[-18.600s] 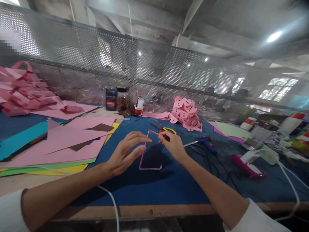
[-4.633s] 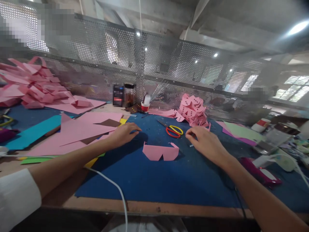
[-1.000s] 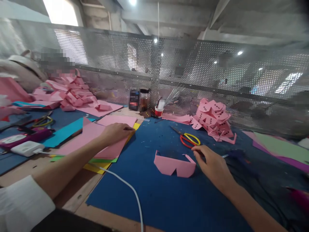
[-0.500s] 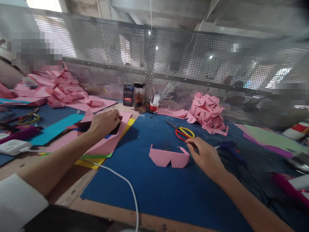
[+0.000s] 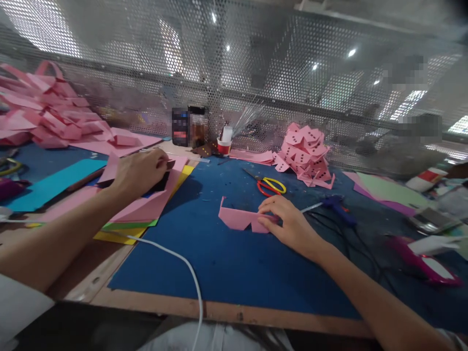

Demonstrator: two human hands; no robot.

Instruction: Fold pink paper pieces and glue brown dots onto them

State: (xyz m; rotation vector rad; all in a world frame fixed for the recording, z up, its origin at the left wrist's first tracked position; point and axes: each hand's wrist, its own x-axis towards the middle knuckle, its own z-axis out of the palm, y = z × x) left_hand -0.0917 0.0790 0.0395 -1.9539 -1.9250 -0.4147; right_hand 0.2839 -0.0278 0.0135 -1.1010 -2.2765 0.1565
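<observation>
A pink paper cutout shaped like eyeglasses (image 5: 236,219), with a notch in its lower edge, stands on the blue mat (image 5: 190,273). My right hand (image 5: 292,224) pinches its right end between thumb and fingers. Further left, my left hand (image 5: 141,170) rests over stacked paper, its fingers curled down by a dark brown piece (image 5: 170,165). Whatever those fingertips grip is hidden. Beneath lie pink sheets (image 5: 142,207), with green and yellow edges showing. Scissors (image 5: 270,185) with red and yellow handles lie just beyond my right hand.
Pink folded strips (image 5: 47,112) are heaped at the far left. A pile of dotted pink cutouts (image 5: 305,153) lies at the back, near a paper cup (image 5: 224,145). On the right are a blue glue gun (image 5: 340,209) and cords. A white cable (image 5: 183,258) crosses the mat.
My right hand has moved onto the right end of the pink paper glasses and closed on it. The left hand stays over the paper stack. The view has tilted down and shifted.
</observation>
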